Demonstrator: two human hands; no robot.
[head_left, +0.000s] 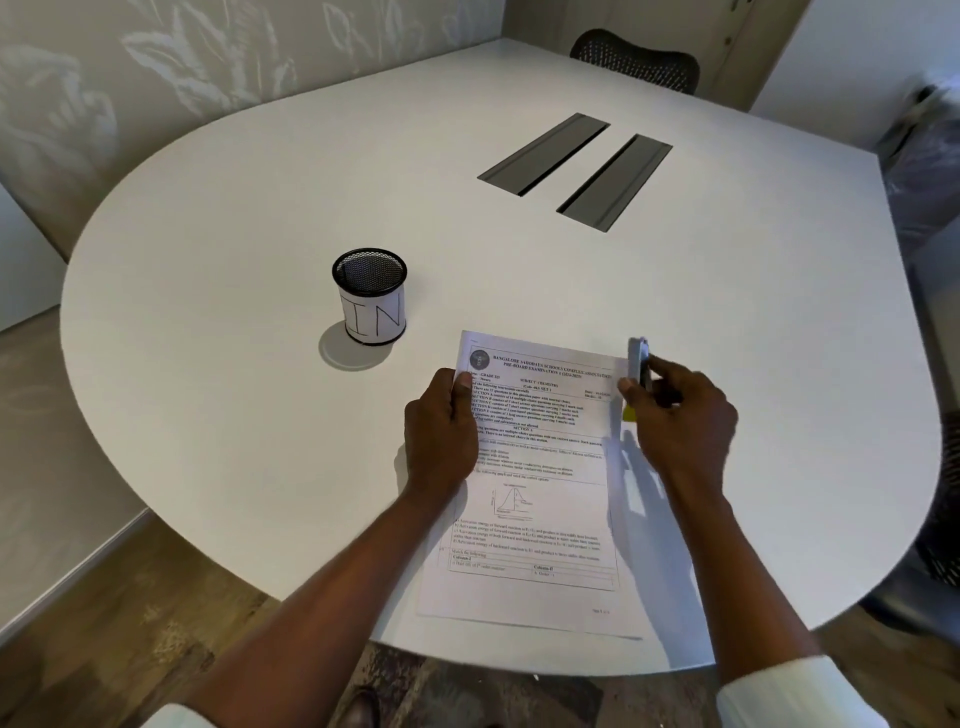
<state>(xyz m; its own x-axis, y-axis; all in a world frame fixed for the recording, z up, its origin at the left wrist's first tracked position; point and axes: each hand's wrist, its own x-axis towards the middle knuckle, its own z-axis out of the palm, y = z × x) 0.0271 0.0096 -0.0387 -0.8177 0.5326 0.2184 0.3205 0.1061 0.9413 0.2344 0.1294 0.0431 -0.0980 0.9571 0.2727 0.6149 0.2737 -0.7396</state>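
Now left hand (441, 431) pinches paper (543, 467), right hand (680, 421) grips grey object (637, 358).

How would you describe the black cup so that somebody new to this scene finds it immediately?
On the white table, look left of the printed paper that the left hand holds. There stands a black mesh cup, upright, the only thing with a white label reading IN.

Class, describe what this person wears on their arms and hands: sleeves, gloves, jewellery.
The white fabric left sleeve and right sleeve end near the elbows, leaving forearms bare. The left hand and right hand show no gloves, and no watch shows at either wrist.
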